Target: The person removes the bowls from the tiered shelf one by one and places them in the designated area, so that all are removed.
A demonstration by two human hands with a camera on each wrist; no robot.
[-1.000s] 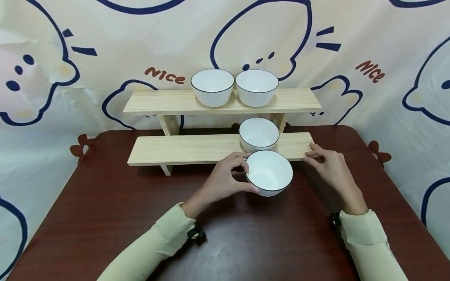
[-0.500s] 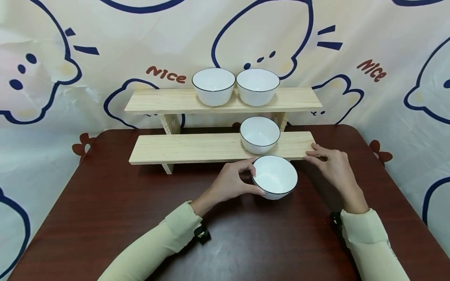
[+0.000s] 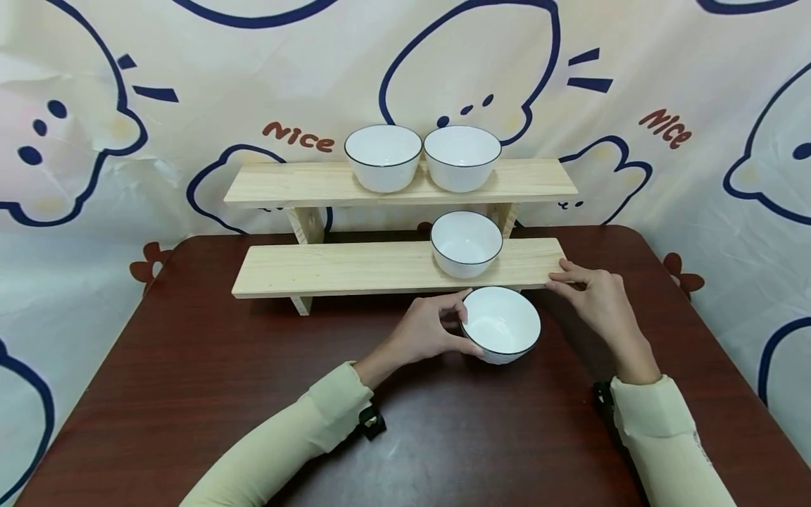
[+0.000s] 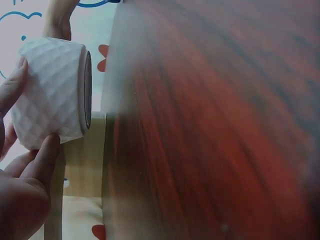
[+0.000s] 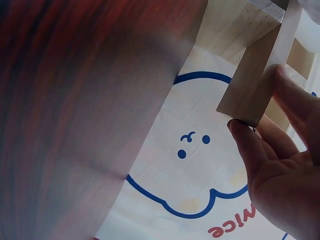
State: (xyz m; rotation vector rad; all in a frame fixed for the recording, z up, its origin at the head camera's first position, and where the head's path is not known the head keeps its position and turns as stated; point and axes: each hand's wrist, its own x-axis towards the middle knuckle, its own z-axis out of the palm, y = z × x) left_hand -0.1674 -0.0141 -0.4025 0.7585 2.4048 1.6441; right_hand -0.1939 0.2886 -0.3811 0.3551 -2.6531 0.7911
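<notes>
My left hand (image 3: 426, 332) grips a white bowl (image 3: 502, 321) with a dark rim by its left side, in front of the lower shelf board. In the left wrist view this bowl (image 4: 50, 92) shows a diamond-patterned outside, thumb and fingers spread around its wall. At the right end of the lower board (image 3: 336, 269), my right hand (image 3: 594, 303) pinches the front corner. The right wrist view shows thumb and fingers of that hand (image 5: 280, 165) on the end of the wooden board (image 5: 252, 82). Another white bowl (image 3: 467, 243) stands toward the right of the lower board.
Two similar bowls, a left one (image 3: 383, 158) and a right one (image 3: 462, 160), stand side by side on the upper board (image 3: 285, 183). The two-tier wooden rack is at the back of a dark brown table (image 3: 209, 394). A patterned cloth (image 3: 253, 77) hangs behind.
My left hand has carried its bowl right and toward me, away from the lower board's front edge and the bowl there. My right hand keeps its place at the board's end.
</notes>
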